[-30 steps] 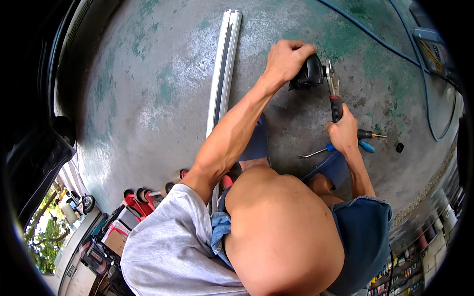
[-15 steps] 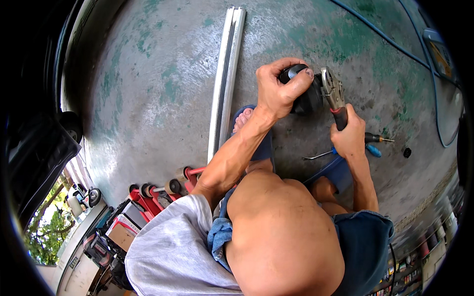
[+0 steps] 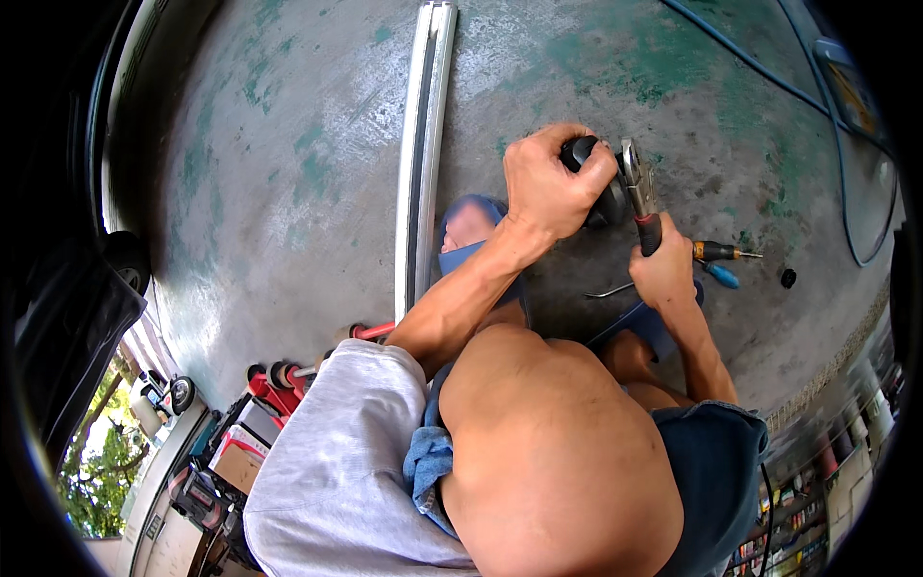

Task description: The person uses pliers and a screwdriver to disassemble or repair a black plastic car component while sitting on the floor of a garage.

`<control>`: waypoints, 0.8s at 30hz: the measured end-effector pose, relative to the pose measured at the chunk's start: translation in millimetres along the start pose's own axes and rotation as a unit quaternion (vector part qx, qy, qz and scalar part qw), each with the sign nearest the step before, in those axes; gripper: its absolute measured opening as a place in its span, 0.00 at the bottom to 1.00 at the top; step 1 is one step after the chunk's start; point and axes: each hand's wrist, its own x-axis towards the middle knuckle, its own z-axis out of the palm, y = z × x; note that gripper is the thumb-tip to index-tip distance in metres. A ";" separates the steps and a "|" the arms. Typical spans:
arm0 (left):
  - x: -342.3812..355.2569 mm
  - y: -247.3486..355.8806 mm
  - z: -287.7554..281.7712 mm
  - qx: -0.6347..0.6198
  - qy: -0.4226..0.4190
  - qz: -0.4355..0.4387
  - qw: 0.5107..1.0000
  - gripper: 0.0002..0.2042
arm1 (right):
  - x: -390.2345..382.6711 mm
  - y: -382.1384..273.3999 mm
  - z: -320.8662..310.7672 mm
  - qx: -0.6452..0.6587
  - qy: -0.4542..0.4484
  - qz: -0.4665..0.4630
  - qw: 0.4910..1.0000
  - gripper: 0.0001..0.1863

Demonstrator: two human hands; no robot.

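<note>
My left hand (image 3: 550,183) grips a black rounded part (image 3: 604,210), its thumb across the top. The jaw end of metal locking pliers (image 3: 639,178) is at the right side of the part; whether it bites on it I cannot tell. My right hand (image 3: 661,269) is closed on the pliers' dark, red-edged grip. Just right of that hand lie a black-and-yellow screwdriver (image 3: 717,252) and a blue-handled tool (image 3: 723,276) with a bent metal tip. A small black round piece (image 3: 788,278) lies farther right on the concrete floor.
A long aluminium rail (image 3: 421,96) lies left of my sandalled foot (image 3: 466,226). Blue hose (image 3: 731,58) and a cased item (image 3: 851,82) sit at the upper right. Red wheeled equipment (image 3: 274,385) is at the lower left, below a dark vehicle (image 3: 67,288) along the left edge.
Compared with a second ago, my left hand and the black part sit lower, nearer my body, with the hand wrapped further round the part. The pliers came down with them.
</note>
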 end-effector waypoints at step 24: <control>48.7 -35.9 -9.4 0.082 -0.061 -0.125 0.987 0.24 | 25.1 -30.9 -6.8 0.005 -0.134 0.087 0.987 0.11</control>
